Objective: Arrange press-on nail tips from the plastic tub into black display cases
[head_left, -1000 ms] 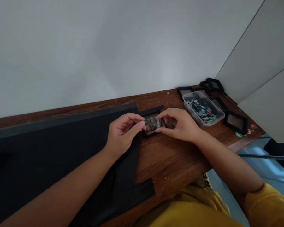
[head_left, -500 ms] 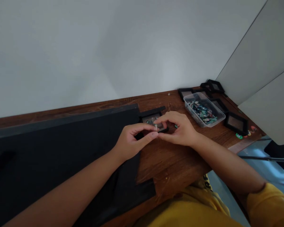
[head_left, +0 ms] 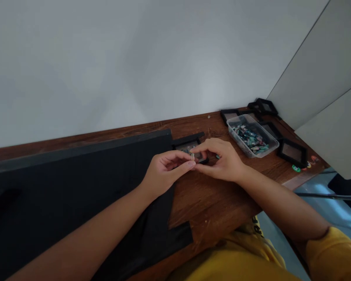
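Note:
My left hand [head_left: 165, 172] and my right hand [head_left: 220, 159] meet at the fingertips, pinching a small pale, clear-looking piece [head_left: 193, 157] between them. Its exact kind is too small to make out. Just behind the fingers, a small black frame [head_left: 179, 145] with a see-through middle lies on the wooden table, partly hidden by both hands. Small colored bits show inside it. Beside my right hand's fingers sits a little green piece [head_left: 217, 156], mostly covered.
A clear plastic tub [head_left: 267, 150] of small greenish packets stands right of my hands. Several black frames [head_left: 292, 153] lie around it, with colored bits [head_left: 296, 168] near the table's right edge. A black mat [head_left: 76, 175] covers the left side. A white wall [head_left: 134, 58] rises behind.
My hands stay almost in place, still pinching the small piece. The left fingers have shifted slightly, hiding a bit more of the frame behind them.

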A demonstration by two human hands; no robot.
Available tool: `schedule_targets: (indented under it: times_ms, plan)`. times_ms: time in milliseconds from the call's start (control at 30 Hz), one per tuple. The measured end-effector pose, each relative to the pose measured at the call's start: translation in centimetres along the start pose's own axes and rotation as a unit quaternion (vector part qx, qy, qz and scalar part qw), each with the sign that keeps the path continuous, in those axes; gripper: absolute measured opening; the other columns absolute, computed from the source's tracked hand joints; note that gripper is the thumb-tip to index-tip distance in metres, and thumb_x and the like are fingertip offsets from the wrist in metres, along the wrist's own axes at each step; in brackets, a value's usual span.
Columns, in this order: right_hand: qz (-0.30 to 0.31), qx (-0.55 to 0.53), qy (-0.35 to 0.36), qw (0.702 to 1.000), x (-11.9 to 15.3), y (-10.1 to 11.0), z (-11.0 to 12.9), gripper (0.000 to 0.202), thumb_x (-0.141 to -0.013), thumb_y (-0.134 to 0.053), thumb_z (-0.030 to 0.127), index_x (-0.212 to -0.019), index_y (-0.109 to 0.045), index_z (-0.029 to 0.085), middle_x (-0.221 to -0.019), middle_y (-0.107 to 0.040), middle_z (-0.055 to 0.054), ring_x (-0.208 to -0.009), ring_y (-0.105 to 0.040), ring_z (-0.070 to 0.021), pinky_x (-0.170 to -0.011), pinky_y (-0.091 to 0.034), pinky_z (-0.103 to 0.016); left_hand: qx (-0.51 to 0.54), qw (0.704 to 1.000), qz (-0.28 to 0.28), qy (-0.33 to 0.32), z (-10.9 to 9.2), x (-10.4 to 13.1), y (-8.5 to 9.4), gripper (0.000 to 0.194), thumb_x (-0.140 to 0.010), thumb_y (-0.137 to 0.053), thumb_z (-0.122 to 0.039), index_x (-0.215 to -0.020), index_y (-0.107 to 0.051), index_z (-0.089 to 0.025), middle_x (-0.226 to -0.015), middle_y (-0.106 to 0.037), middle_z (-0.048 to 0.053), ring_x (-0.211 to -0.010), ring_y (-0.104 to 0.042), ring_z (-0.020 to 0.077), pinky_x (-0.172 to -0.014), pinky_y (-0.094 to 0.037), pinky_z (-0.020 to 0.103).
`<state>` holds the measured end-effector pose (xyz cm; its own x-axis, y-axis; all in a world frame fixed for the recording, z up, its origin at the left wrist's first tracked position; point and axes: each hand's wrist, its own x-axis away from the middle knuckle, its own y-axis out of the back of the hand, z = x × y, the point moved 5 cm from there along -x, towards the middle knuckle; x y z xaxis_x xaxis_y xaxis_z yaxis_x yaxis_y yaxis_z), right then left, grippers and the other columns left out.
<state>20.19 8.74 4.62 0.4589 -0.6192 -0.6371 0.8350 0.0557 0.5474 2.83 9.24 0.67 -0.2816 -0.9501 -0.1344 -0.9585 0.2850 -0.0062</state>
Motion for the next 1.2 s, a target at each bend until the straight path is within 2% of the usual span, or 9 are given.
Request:
schedule_targets:
  times_ms: [233,467,700,967,1200]
  plan:
    - [-0.005,-0.011,0.012,1.0,-0.1,0.04,0.54,0.02,-0.091,-0.083,0.033,-0.103,-0.074,0.02,-0.081,-0.073,0.001,-0.07,-0.063,-0.0126,-0.075,-0.052,-0.028,0.084,0.995,0.043,0.015,0.08,0.06,-0.85,0.021,-0.074,-0.092,-0.033,-0.077,-0.075,-0.021,-0.081,-0.078,0.001,-0.076,-0.072,0.0146,-0.075,-0.061,0.025]
    - [0.004,0.008,-0.001,1.0,0.03,0.14,0.43,0.02,-0.091,-0.08,0.036,-0.104,-0.075,0.021,-0.08,-0.072,0.001,-0.069,-0.062,-0.013,-0.075,-0.052,-0.03,0.108,0.991,0.077,0.027,0.37,0.18,-0.83,0.022,-0.075,-0.092,-0.031,-0.082,-0.075,-0.02,-0.085,-0.078,0.002,-0.08,-0.072,0.0143,-0.079,-0.06,0.026]
    - [-0.004,0.006,-0.007,1.0,0.01,0.35,0.52,0.021,-0.091,-0.08,0.036,-0.104,-0.075,0.021,-0.08,-0.071,0.001,-0.069,-0.061,-0.0133,-0.074,-0.051,-0.03,0.082,0.993,0.073,0.034,0.13,0.12,-0.78,0.024,-0.068,-0.094,-0.029,-0.078,-0.073,-0.02,-0.084,-0.076,0.002,-0.075,-0.069,0.0153,-0.074,-0.06,0.028]
    - [-0.008,-0.007,-0.003,1.0,-0.07,0.39,0.79,0.019,-0.089,-0.083,0.032,-0.101,-0.074,0.019,-0.078,-0.069,0.001,-0.068,-0.06,-0.0121,-0.072,-0.05,-0.028,0.075,0.995,0.064,0.031,0.18,0.2,-0.75,0.026,-0.07,-0.094,-0.033,-0.079,-0.074,-0.02,-0.084,-0.075,0.002,-0.076,-0.068,0.0149,-0.075,-0.059,0.027]
    - [-0.008,-0.004,-0.03,1.0,-0.09,0.43,0.71,0.018,-0.09,-0.081,0.033,-0.099,-0.075,0.02,-0.079,-0.071,0.0,-0.067,-0.059,-0.012,-0.071,-0.05,-0.028,0.055,0.997,0.043,0.03,0.02,0.16,-0.46,0.02,-0.071,-0.092,-0.032,-0.081,-0.077,-0.02,-0.085,-0.079,0.003,-0.079,-0.071,0.0157,-0.077,-0.061,0.028]
